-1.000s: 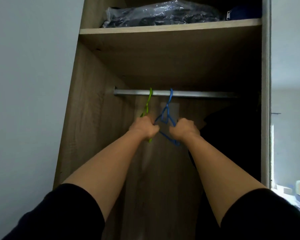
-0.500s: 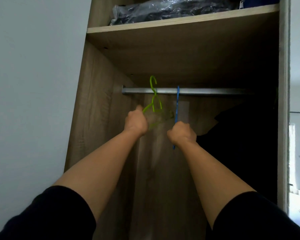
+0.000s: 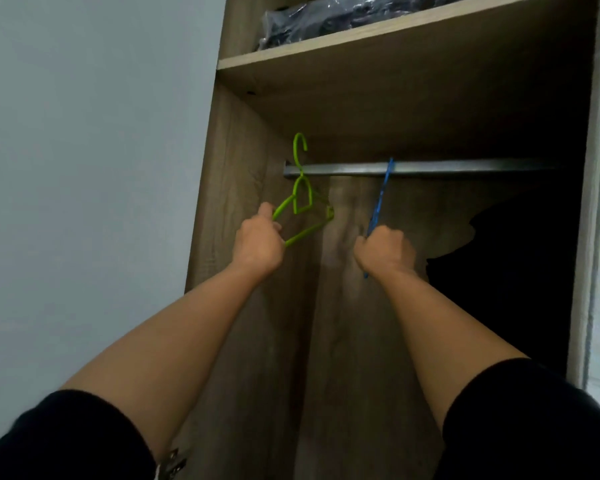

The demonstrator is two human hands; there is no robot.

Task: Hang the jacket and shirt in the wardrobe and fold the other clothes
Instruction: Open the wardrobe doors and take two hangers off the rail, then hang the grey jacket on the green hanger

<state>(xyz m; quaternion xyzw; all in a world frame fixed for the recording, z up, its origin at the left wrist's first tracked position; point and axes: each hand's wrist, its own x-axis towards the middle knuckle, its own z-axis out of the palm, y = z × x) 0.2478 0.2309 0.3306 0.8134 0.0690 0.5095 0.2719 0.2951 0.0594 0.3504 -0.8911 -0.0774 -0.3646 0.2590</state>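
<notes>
Left hand (image 3: pixel 257 242) grips the green hanger (image 3: pixel 300 202), hook above the rail (image 3: pixel 416 167); right hand (image 3: pixel 385 251) grips the blue hanger (image 3: pixel 378 202) hooked there.

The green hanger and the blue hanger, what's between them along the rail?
Head view: nothing hangs between the green hanger and the blue hanger; only bare rail and the wardrobe's wooden back panel show there.

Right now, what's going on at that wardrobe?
A person is taking hangers off the wardrobe's metal rail. The left hand grips a green hanger whose hook is lifted clear above the rail. The right hand grips a blue hanger, hook at the rail. Dark clothes hang to the right; a plastic-wrapped bundle lies on the shelf above.
</notes>
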